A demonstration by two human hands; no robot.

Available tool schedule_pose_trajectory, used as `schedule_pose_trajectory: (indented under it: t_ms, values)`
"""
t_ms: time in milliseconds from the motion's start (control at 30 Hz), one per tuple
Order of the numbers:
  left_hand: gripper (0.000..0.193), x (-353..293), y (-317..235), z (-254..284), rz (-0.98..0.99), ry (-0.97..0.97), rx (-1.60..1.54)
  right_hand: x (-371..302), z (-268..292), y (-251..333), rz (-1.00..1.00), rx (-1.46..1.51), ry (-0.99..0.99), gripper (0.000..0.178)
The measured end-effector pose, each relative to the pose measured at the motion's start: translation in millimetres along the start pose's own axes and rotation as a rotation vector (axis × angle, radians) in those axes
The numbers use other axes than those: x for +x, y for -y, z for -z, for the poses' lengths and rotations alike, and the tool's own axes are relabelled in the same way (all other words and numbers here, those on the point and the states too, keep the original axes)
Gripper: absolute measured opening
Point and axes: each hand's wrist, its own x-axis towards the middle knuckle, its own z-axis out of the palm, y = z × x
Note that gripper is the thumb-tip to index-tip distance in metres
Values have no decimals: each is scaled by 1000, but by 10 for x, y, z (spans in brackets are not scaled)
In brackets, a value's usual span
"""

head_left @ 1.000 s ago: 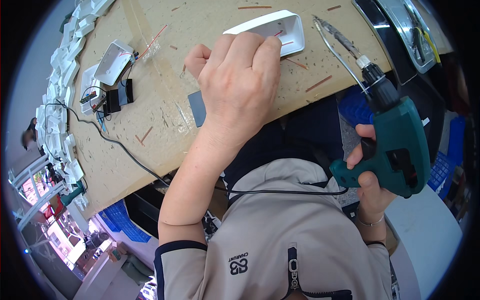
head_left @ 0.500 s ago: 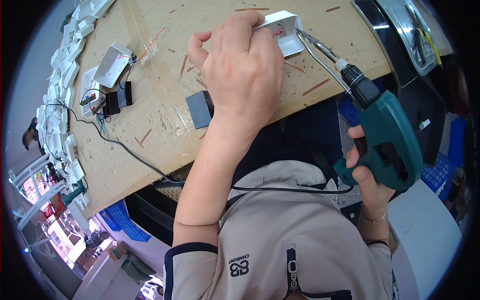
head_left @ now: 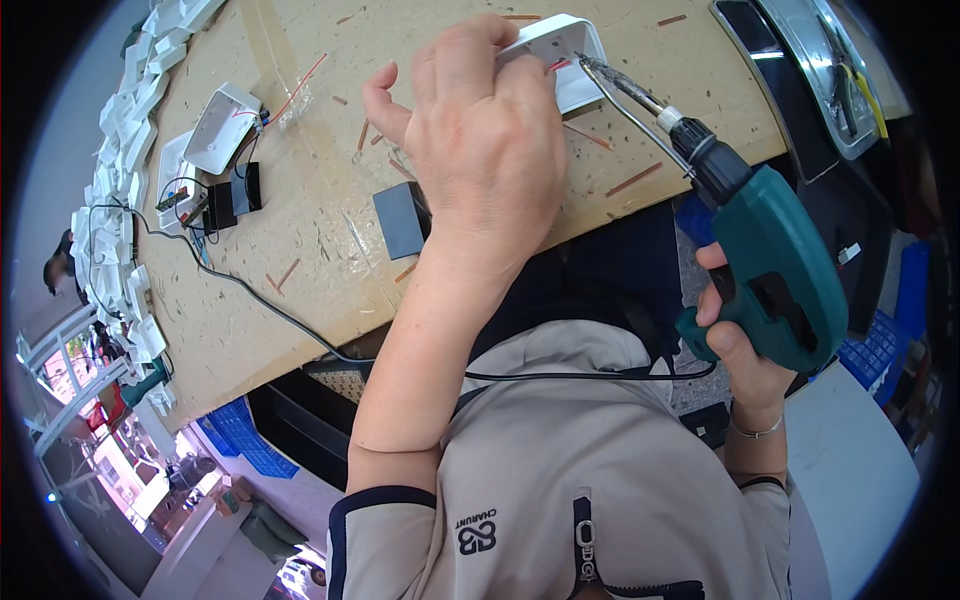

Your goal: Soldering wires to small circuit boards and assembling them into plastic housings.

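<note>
My left hand (head_left: 490, 150) grips a white plastic box (head_left: 580, 98) by its left side, tilting it above the table with its open face toward me. A short red wire (head_left: 559, 65) shows inside the box. Wrapped round the handle of a green soldering gun (head_left: 790, 255) is my right hand (head_left: 745, 350). The gun's metal tip reaches into the open side of the box, close to the red wire; whether it touches anything there I cannot tell. Beside my left wrist lies a dark grey block (head_left: 400, 222).
Two white housings (head_left: 222, 135) with wires and a circuit board (head_left: 175, 201) lie left. A heap of white casings (head_left: 118, 190) lines the far left edge. A black cable (head_left: 265, 302) crosses the table. Brown sticks (head_left: 635, 178) are scattered about. A clear tray (head_left: 820, 60) holds pliers at right.
The soldering gun's tip has shifted slightly left, further into the box. My left hand keeps its hold on the box, which has tilted a little.
</note>
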Motion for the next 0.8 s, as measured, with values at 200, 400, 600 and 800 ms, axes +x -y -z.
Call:
schedule_pose_trajectory:
  t_ms: [200,400,600,800]
  values:
    - [8,-78,53,120,-18,-22,-268,106,64,-57,185,151,3,72]
    - [11,-157,93,119,-38,-93,-428,758,-308,-42,140,697,180,72]
    - [11,-77,-3,197,-116,-149,-549,864,-488,-84,84,726,137,67]
    - [6,-41,-10,76,6,-86,-183,802,-572,-106,109,733,105,66]
